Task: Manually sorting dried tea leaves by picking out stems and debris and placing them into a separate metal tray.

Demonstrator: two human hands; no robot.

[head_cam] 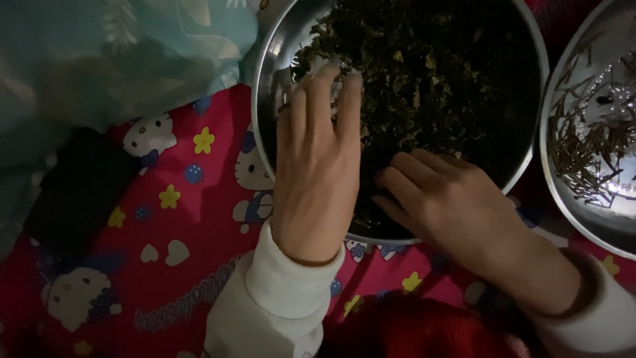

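Both hands in the big steel bowl (pixel 278 73) of dark dried leaves (pixel 437 73), top centre of view: my left hand (pixel 318 166) lies flat, palm down, fingers stretched over the bowl's left rim onto the leaves, grip released, nothing held. My right hand (pixel 457 205) reaches in over the near rim w/ fingers curled down into the leaves; can't tell if that grip is pinching anything. 2nd steel bowl (pixel 583 212) w/ thin stems (pixel 583 146) sits just right of the 1st, both on a red cartoon-print cloth (pixel 165 232); pale teal fabric (pixel 99 59) top left.
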